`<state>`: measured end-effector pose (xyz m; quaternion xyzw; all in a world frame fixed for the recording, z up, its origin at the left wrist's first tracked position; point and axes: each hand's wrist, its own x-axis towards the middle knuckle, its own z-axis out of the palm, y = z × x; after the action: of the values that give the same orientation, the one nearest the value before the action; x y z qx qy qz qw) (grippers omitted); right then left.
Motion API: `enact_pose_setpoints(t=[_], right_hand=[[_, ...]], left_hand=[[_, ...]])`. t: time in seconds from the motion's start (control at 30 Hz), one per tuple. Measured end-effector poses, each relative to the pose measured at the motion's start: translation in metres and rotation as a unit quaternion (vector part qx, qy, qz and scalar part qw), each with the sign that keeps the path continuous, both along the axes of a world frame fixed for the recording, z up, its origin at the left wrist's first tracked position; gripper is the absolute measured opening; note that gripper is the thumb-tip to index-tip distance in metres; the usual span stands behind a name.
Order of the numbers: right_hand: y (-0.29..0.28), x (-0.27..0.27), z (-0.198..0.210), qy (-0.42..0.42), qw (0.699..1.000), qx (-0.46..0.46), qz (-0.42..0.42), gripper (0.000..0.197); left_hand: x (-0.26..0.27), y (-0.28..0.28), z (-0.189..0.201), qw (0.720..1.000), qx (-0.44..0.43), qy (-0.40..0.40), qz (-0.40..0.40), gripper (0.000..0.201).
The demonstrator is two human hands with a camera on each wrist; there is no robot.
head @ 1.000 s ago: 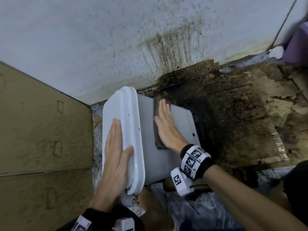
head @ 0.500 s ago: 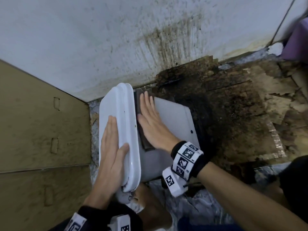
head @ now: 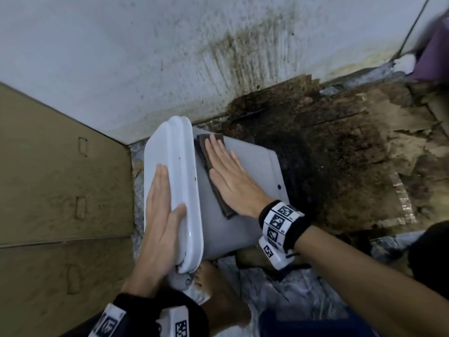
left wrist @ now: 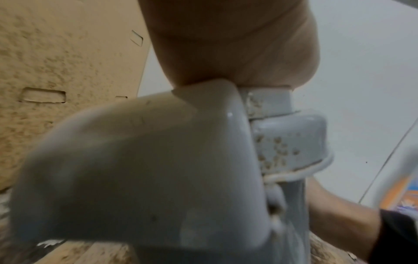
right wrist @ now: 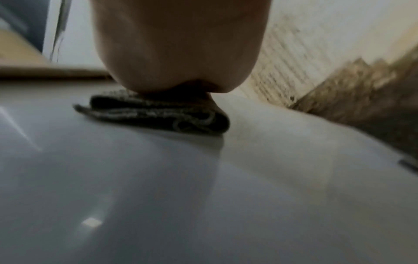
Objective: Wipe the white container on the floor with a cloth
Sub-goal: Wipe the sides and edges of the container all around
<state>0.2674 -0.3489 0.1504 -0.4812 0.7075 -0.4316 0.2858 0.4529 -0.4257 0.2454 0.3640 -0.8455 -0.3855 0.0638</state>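
Note:
A white container lies on its side on the floor by the wall, its lid facing left. My left hand lies flat on the lid with straight fingers, the thumb over the lid's rim. My right hand presses a folded dark cloth flat against the container's upturned side, just right of the lid. In the right wrist view the cloth is squeezed under my palm on the smooth grey-white wall. The left wrist view shows the lid's corner and a speckled hinge part.
Brown cardboard leans at the left. The stained white wall runs behind. Dark, rotten, flaking board covers the floor to the right. My bare foot is under the container's near end, on plastic sheeting.
My right hand slid the cloth left across the container's side, from its middle up against the lid, then a little farther toward the wall. The left hand stayed on the lid.

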Motion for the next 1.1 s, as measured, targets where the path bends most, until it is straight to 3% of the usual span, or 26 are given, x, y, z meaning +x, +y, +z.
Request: enact_pose_setpoints(t=[0.17,0.4,0.67,0.9,1.1], right_hand=[[-0.004,-0.026,-0.019,-0.096,0.991,0.069,-0.070,0.058],[0.030,0.052,0.010,-0.100,0.995,0.012,-0.027,0.059],[-0.021,-0.030,-0.015,-0.138,0.983,0.067,-0.105,0.058],[0.038,0.037,-0.023,-0.115,0.988,0.033,-0.102,0.058],[0.014,-0.009,-0.056,-0.135,0.974,0.103,-0.147,0.057]], left_hand=[[-0.005,0.004,0.002,1.000,-0.013,0.001,-0.014,0.069],[-0.003,0.004,0.006,1.000,0.004,-0.001,0.007,0.070],[-0.009,0.006,0.004,1.000,-0.026,0.007,-0.013,0.069],[-0.005,0.005,0.003,1.000,-0.019,0.009,-0.002,0.069],[-0.002,0.001,0.003,1.000,0.012,0.017,0.018,0.069]])
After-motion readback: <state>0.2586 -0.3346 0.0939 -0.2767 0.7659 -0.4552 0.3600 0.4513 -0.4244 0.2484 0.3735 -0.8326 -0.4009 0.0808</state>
